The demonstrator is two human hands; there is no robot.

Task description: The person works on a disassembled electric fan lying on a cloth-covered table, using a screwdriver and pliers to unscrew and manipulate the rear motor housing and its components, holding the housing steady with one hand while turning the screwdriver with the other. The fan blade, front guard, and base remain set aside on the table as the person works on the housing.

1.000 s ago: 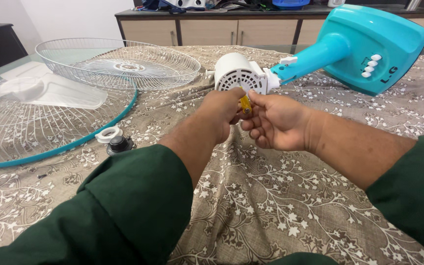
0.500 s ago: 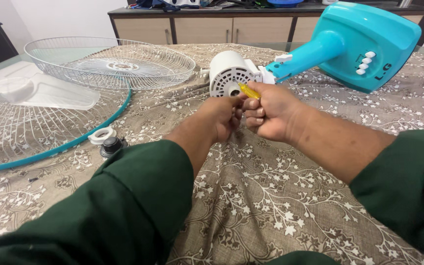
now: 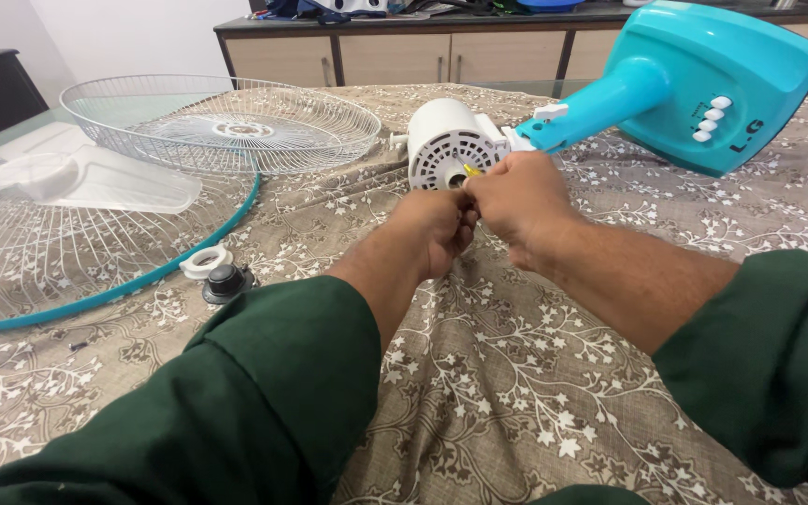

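A white fan motor housing (image 3: 448,143) lies on its side on the cloth, joined to a turquoise fan stand and base (image 3: 703,84). Both of my hands meet just in front of the motor's vented back. My right hand (image 3: 516,201) is closed around a small yellow-handled tool (image 3: 471,171), whose tip points at the motor. My left hand (image 3: 434,229) is curled tight against the right one and seems to grip the same tool lower down; its fingers are hidden.
A white wire fan guard (image 3: 226,122) lies at the back left. Nearer lie a turquoise-rimmed guard (image 3: 95,299) with clear blades (image 3: 95,182) on it, a white ring nut (image 3: 206,260) and a dark cap (image 3: 226,282). A wooden cabinet (image 3: 404,56) stands behind the floral tablecloth (image 3: 535,402).
Both hands have moved forward with the yellow-handled tool, from short of the motor to right against its back. The motor and stand have stayed put.
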